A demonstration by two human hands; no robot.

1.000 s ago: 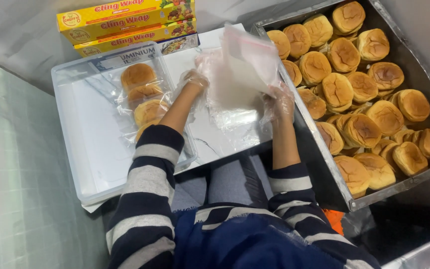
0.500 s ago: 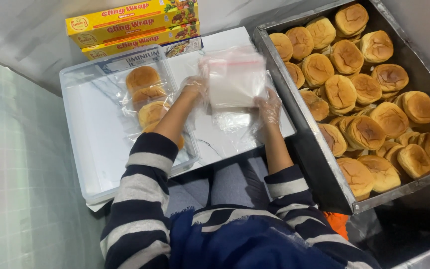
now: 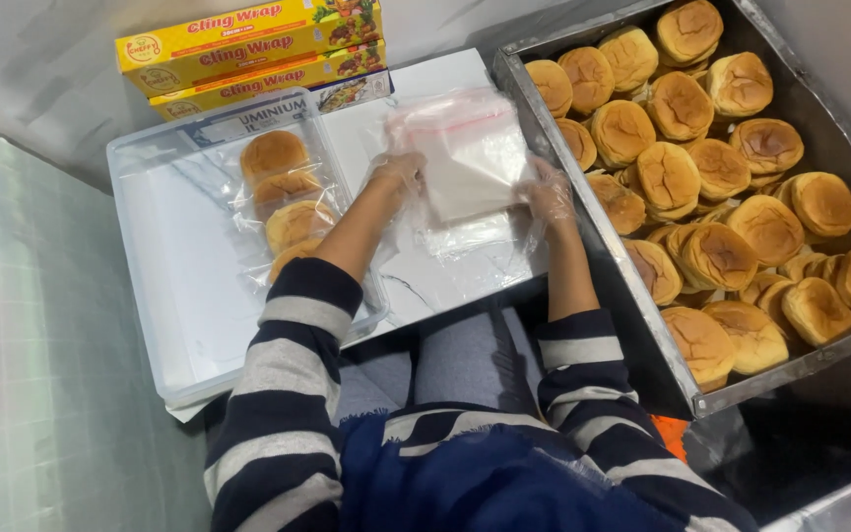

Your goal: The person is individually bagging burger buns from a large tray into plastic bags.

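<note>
Holding a clear plastic bag with a red strip along its far edge, one grip on each side. Left hand in a thin see-through glove, fingers curled narrow and pinching the bag's left edge. Right hand, gloved the same way, closed on the bag's right edge, fingertips tucked against the plastic so that how far they spread cannot be told. Bag stretched flat between both hands, raised a little above a white board lying across the lap, with more loose clear plastic spread on the board just beneath. Both forearms in dark sleeves with pale stripes, reaching away from the body.

Lying to the left, a shallow clear plastic container, holding a sealed clear pack of golden buns in a row, partly covered by the left forearm. Sitting at the far left, beyond the container, stacked long yellow boxes of wrap, with another roll box just under them. Filling the right side, a deep metal tray crowded with round golden-brown buns, its near-left wall just beside the right hand and forearm.
</note>
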